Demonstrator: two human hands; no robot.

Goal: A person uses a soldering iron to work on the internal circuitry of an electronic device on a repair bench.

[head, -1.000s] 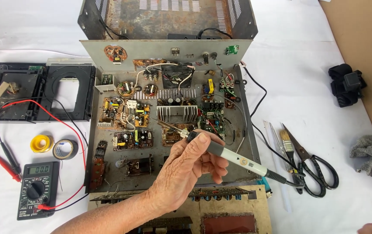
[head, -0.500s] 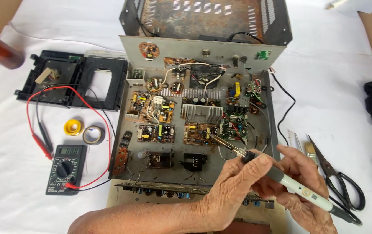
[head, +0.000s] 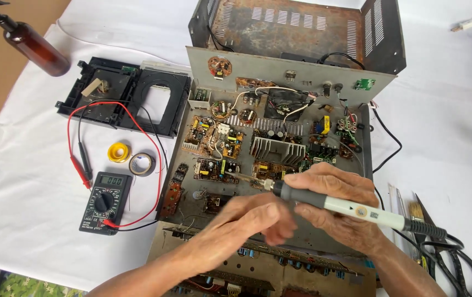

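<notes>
The right hand point(head: 337, 206) is closed around a soldering iron point(head: 335, 202), gripping its dark collar and pale barrel so that the thin metal tip points to the left, low over a small circuit board point(head: 216, 169) inside the opened amplifier chassis point(head: 192, 137). The left hand point(head: 252, 220) lies just beside and partly under the right one, its fingers loosely curled and touching the front of the iron's grip; it is blurred, so I cannot tell whether it pinches anything. The iron's cord end runs off to the right of the hands, toward black-handled scissors point(head: 459, 264) and a small brush point(head: 416, 212) lying on the white surface point(head: 26, 181). To the left of the hands sits a black multimeter point(head: 105, 202) with red and black leads, and just beyond it a yellow reel point(head: 118, 152) beside a roll of tape point(head: 142, 164). Farther away on that side rest a black plastic frame point(head: 126, 96) and a brown bottle point(head: 32, 45).
</notes>
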